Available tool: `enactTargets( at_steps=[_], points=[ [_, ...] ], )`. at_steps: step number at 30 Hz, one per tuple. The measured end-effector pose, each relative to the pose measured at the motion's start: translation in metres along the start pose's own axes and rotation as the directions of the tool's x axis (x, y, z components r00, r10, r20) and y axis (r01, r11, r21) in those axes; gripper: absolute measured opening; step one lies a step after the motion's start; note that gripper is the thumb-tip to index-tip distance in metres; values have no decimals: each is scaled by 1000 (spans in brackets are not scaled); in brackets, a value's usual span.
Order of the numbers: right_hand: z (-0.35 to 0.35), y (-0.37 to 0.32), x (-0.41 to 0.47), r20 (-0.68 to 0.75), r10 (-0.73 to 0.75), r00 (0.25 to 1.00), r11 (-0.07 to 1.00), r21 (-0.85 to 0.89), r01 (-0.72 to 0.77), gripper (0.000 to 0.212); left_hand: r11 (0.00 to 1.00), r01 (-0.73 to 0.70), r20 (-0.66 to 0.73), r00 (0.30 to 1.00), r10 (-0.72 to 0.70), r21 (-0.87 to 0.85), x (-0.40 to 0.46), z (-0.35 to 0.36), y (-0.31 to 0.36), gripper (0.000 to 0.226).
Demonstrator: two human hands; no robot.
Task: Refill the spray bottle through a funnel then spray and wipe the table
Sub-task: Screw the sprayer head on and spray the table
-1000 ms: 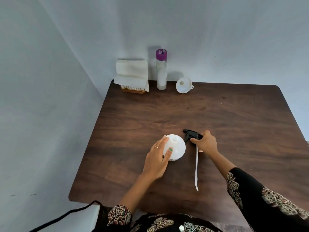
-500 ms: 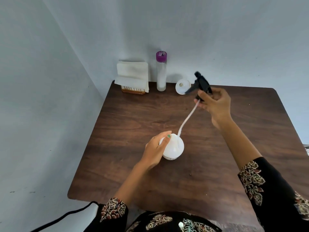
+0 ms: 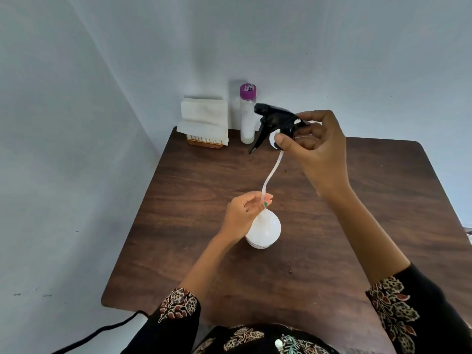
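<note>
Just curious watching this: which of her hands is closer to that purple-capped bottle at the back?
Right. The right hand holds the black spray head just in front of the purple-capped bottle. The left hand is nearer her, gripping the white spray bottle mid-table.

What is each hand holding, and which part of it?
The right hand holds the black sprayer top by its back end and collar. The left hand's fingers pinch its thin white tube near the white bottle's neck.
</note>
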State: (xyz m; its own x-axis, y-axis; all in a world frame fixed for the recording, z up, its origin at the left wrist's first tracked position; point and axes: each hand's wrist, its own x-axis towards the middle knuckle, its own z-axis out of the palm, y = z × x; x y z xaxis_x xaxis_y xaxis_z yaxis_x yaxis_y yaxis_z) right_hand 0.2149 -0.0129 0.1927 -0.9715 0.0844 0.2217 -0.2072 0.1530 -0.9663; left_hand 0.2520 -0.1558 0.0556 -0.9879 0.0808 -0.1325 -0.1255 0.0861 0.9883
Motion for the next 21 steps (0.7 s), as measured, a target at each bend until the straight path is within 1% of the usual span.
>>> enactTargets(
  at_steps=[2, 5, 8, 11, 13, 16, 20, 21],
  points=[
    [-1, -4, -3, 40, -15, 999, 999, -37, 16, 47, 999, -3, -29, 1000, 4, 34, 2, -1, -4, 16],
    [-4, -7, -6, 88, -19, 996, 992, -126, 30, 50, 998, -12, -22, 1000, 14, 60, 0, 0, -9, 14],
    [-8, -8, -6, 145, 18, 989, 972, -235, 16, 52, 996, -6, -40, 999, 9, 84, -2, 2, -13, 12],
    [-14, -10, -5, 237, 68, 969, 931, -364, 24, 44, 996, 7, -45, 999, -3, 92, -2, 2, -17, 11],
    [-17, -11, -5, 282, 91, 955, 905, -425, 39, 38, 998, 24, -56, 998, -21, 57, -3, 3, -20, 13],
    [-20, -13, -4, 313, 123, 942, 898, -438, 28, 36, 999, 31, -77, 997, -30, 13, -6, 4, -22, 16],
    [-23, -21, -10, 461, 192, 866, 878, -474, 58, 31, 999, 19, -98, 995, -22, -30, -10, 5, -24, 16],
    [-22, -23, -12, 479, 194, 856, 875, -479, 70, 30, 1000, 17, -102, 995, -20, -25, -9, 5, -24, 16]
  ],
)
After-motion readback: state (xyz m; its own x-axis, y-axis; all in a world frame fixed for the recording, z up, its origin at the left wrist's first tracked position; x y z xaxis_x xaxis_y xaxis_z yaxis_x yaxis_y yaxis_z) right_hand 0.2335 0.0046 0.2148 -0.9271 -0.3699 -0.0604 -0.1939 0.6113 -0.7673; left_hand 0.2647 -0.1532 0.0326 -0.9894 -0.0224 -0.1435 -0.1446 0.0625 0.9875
